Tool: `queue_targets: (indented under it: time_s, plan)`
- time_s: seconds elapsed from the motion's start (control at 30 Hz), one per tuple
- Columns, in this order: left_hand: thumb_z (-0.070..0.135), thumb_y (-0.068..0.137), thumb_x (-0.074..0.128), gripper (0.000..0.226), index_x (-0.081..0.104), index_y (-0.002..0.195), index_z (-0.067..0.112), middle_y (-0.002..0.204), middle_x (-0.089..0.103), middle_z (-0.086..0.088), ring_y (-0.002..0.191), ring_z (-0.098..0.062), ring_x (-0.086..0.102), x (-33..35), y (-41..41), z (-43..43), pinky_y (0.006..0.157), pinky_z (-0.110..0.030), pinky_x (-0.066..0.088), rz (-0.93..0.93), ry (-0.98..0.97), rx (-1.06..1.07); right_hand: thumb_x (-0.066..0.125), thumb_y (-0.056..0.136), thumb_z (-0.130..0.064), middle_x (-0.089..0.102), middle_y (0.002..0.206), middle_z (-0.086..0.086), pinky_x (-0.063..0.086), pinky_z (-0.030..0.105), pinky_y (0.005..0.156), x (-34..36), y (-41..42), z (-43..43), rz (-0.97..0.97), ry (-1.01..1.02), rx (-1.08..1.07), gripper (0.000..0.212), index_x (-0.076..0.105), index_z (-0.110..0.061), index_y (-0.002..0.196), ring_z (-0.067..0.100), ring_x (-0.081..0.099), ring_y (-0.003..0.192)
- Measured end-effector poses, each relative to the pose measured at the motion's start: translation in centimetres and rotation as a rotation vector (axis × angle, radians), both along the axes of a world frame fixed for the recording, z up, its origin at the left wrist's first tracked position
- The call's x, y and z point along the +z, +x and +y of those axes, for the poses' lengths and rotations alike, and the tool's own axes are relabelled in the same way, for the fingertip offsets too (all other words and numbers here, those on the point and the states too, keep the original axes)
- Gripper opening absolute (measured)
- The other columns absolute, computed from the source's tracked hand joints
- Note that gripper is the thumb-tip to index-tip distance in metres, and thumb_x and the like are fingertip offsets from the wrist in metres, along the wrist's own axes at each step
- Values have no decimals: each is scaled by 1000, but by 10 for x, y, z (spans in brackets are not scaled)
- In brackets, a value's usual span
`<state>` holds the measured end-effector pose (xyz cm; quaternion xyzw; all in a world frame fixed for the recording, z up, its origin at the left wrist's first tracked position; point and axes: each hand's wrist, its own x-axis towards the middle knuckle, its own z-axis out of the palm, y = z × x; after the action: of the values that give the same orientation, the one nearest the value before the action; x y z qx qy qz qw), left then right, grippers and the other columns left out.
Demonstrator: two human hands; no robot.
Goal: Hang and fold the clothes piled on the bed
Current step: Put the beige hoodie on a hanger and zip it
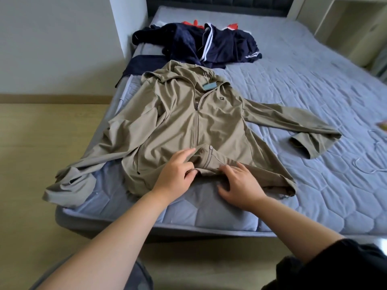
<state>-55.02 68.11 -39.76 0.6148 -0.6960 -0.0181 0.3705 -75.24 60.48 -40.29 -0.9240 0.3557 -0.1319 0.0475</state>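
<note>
jacket hem (211, 164) under both hands' grip

A dark padded headboard (219, 5) is seen at twelve o'clock. A white wall panel (127, 24) is placed at eleven o'clock, and pale shelving (343, 24) at one o'clock. Light wooden floor (41, 147) is spread at nine o'clock, edged by a beige skirting board (54, 99).
</note>
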Motion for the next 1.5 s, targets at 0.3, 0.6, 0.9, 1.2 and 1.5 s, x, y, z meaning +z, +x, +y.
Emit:
queue_targets:
  time_s: [0.3, 0.6, 0.9, 1.2, 1.5]
  plan:
    - [8, 79, 70, 29, 60, 53, -2, 102, 71, -18, 104, -34, 64, 3, -5, -7, 91, -44, 49, -29, -122, -1, 64, 74, -34, 66, 84, 11, 31, 50, 102, -1, 42, 1, -15, -17, -310, 29, 60, -7, 84, 33, 61, 86]
    - [20, 90, 54, 43, 44, 50, 7, 49, 44, -7, 49, -28, 45, 7, -6, -6, 56, -34, 34, -147, -252, 101, 59, 78, -38, 64, 92, 6, 31, 45, 100, -1, 51, 1, -74, 73, -448, 27, 48, -14, 83, 29, 57, 93]
    - [26, 89, 52, 47, 38, 48, 8, 40, 37, -7, 36, -27, 37, 16, 6, 1, 40, -25, 27, -160, -195, 121, 51, 61, 6, 57, 75, 13, 34, 39, 81, 14, -13, -26, -171, -24, -502, 14, 55, -3, 71, 35, 53, 77]
    - [31, 81, 72, 36, 57, 57, 9, 46, 51, -6, 46, -30, 51, 9, 7, 9, 47, -29, 35, -142, 95, -6, 75, 55, -12, 53, 69, 11, 45, 36, 58, 0, -31, 7, -12, -211, -135, 26, 53, -7, 67, 32, 54, 65]
    - [35, 88, 50, 40, 71, 75, 5, 53, 61, -10, 49, -34, 57, 9, 16, 13, 46, -34, 46, -87, 4, 76, 67, 56, 7, 59, 75, 15, 47, 41, 66, 1, -55, -8, 123, -137, -308, 17, 63, -4, 69, 35, 57, 72]
